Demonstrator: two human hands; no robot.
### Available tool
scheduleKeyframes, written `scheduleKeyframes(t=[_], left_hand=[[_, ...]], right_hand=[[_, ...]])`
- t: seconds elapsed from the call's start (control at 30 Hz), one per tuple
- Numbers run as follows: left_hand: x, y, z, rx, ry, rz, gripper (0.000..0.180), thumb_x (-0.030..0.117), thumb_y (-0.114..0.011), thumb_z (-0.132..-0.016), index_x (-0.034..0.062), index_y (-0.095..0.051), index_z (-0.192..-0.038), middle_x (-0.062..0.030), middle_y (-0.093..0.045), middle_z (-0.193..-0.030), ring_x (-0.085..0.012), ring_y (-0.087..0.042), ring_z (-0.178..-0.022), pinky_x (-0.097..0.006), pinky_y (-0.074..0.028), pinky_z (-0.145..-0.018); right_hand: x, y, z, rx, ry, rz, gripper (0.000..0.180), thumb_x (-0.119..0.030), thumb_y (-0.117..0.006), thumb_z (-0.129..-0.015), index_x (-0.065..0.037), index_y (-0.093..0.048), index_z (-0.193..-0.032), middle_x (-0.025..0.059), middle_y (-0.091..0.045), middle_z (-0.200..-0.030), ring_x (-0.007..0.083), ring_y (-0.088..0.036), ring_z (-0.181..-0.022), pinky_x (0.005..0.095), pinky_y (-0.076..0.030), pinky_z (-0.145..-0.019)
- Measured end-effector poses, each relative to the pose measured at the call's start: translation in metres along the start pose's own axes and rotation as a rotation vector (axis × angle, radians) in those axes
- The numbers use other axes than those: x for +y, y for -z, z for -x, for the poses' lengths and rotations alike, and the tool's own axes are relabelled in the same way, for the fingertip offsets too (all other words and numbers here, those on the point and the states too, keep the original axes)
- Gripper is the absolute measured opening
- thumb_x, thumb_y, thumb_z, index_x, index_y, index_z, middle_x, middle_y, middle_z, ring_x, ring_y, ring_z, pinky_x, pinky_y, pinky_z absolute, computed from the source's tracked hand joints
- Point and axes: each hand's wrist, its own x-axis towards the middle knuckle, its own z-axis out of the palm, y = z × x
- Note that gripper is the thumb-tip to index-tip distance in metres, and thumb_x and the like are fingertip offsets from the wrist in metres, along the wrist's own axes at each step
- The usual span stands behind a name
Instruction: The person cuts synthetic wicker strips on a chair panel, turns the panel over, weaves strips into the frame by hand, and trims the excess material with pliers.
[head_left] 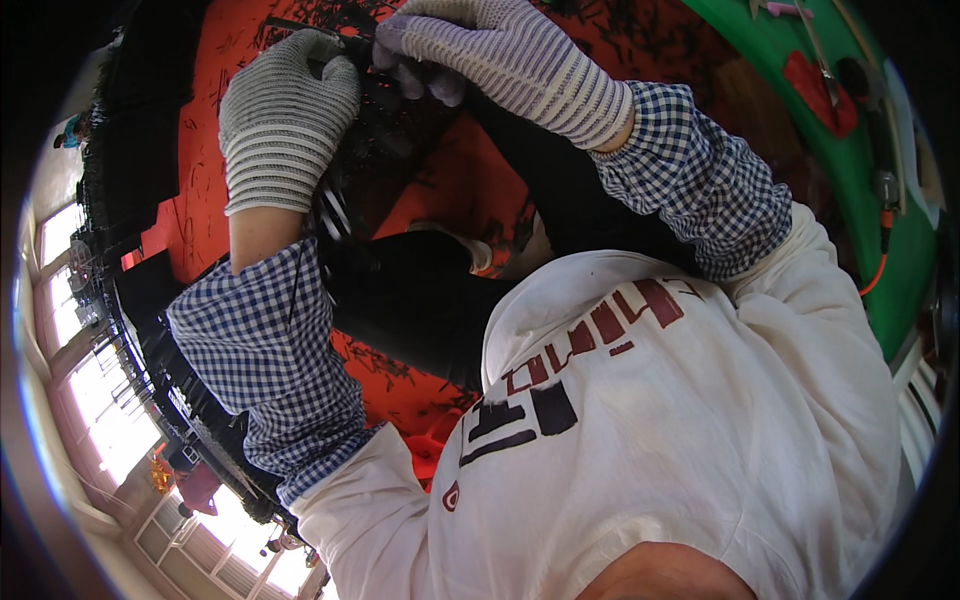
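Observation:
My left hand, in a grey striped knit glove, is closed around the top of a black bundled piece with white-striped edges that rests against my dark trouser leg. My right hand, gloved the same way, reaches across from the right. Its fingertips pinch a thin black strip just above my left hand. Both forearms wear blue-and-white checked sleeve covers. What lies under the fingers is hidden.
A red surface strewn with small black scraps spreads below the hands. A green surface curves along the right with a red patch, tools and an orange cable. Dark racks and bright windows fill the left.

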Motion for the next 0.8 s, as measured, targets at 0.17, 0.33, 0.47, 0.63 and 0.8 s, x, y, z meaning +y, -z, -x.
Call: scheduleKeyframes(t=[0.17, 0.33, 0.47, 0.63, 0.8], left_hand=[[-0.004, -0.006, -0.002, 0.054, 0.004, 0.116, 0.032, 0.036, -0.066, -0.091, 0.0142, -0.075, -0.113, -0.0081, -0.076, -0.095, -0.0221, -0.074, -0.089, -0.035, -0.058, -0.084], [-0.001, -0.008, -0.001, 0.092, 0.012, 0.174, 0.031, 0.036, -0.067, -0.090, 0.0141, -0.075, -0.110, -0.0062, -0.075, -0.091, -0.0201, -0.073, -0.084, -0.035, -0.058, -0.081], [0.003, -0.006, 0.001, 0.076, 0.033, 0.206, 0.030, 0.036, -0.070, -0.088, 0.0134, -0.076, -0.108, -0.0050, -0.074, -0.090, -0.0178, -0.072, -0.080, -0.034, -0.058, -0.079], [-0.002, -0.008, -0.003, -0.009, 0.110, 0.373, 0.029, 0.031, -0.073, -0.087, 0.0098, -0.076, -0.107, -0.0047, -0.074, -0.089, -0.0151, -0.070, -0.080, -0.031, -0.057, -0.076], [-0.018, -0.019, -0.010, -0.021, 0.091, 0.762, 0.029, 0.028, -0.075, -0.087, 0.0071, -0.076, -0.108, -0.0050, -0.074, -0.088, -0.0146, -0.070, -0.080, -0.028, -0.059, -0.077]], right_hand=[[0.006, 0.005, -0.009, -0.022, -0.114, 0.085, 0.025, -0.026, -0.063, -0.100, -0.001, -0.067, -0.101, 0.0051, -0.066, -0.085, 0.0126, -0.059, -0.068, 0.0261, -0.049, -0.059], [0.031, -0.001, -0.021, 0.157, 0.030, 0.458, 0.031, -0.037, -0.067, -0.096, -0.008, -0.075, -0.104, 0.0031, -0.072, -0.074, 0.0112, -0.069, -0.068, 0.0262, -0.057, -0.067], [0.038, 0.001, -0.022, 0.163, -0.019, 0.493, 0.032, -0.038, -0.067, -0.096, -0.008, -0.075, -0.104, 0.0026, -0.071, -0.072, 0.0108, -0.069, -0.066, 0.0264, -0.058, -0.065], [0.036, 0.003, -0.024, 0.157, -0.047, 0.533, 0.033, -0.040, -0.067, -0.096, -0.008, -0.075, -0.103, 0.0028, -0.071, -0.072, 0.0114, -0.069, -0.066, 0.0269, -0.058, -0.064], [0.041, 0.001, -0.031, 0.160, -0.074, 0.482, 0.032, -0.039, -0.068, -0.096, -0.008, -0.075, -0.102, 0.0027, -0.072, -0.073, 0.0121, -0.069, -0.066, 0.0271, -0.058, -0.064]])
